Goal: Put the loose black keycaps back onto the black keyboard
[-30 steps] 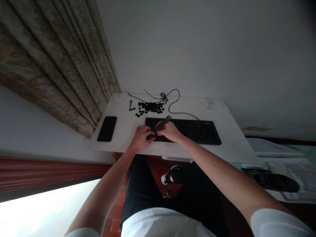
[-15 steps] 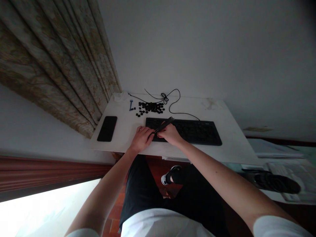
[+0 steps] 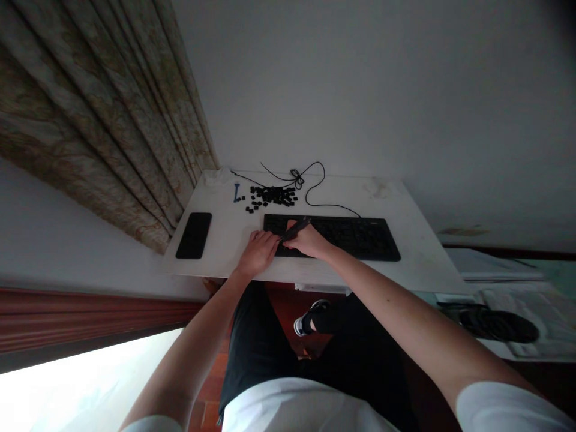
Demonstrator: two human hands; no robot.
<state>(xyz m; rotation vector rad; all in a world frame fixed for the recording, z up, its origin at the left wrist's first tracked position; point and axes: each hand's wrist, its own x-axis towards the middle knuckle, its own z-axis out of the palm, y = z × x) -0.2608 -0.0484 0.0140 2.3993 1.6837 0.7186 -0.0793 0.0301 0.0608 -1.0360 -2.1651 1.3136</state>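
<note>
A black keyboard [image 3: 360, 240] lies along the desk's front. My left hand [image 3: 257, 253] is at its left end, fingers bent over the front left corner and closed on it. My right hand [image 3: 310, 241] is closed around a slim black brush [image 3: 297, 227], held slanted above the keyboard's left part. The brush's lower end points down toward my left fingertips; its upper end leans up to the right. What lies directly under my right fingers is hidden.
Behind the keyboard lies a heap of loose black keycaps [image 3: 273, 195], with a small blue tool [image 3: 236, 192] to its left. A black cable [image 3: 318, 204] loops across the back. A black phone [image 3: 194, 235] rests on the left of the white desk [image 3: 423, 252].
The brush has dipped slightly lower and leftward in my right hand, close over the keys. My left hand stays at the keyboard's corner. The whole view has shifted a little.
</note>
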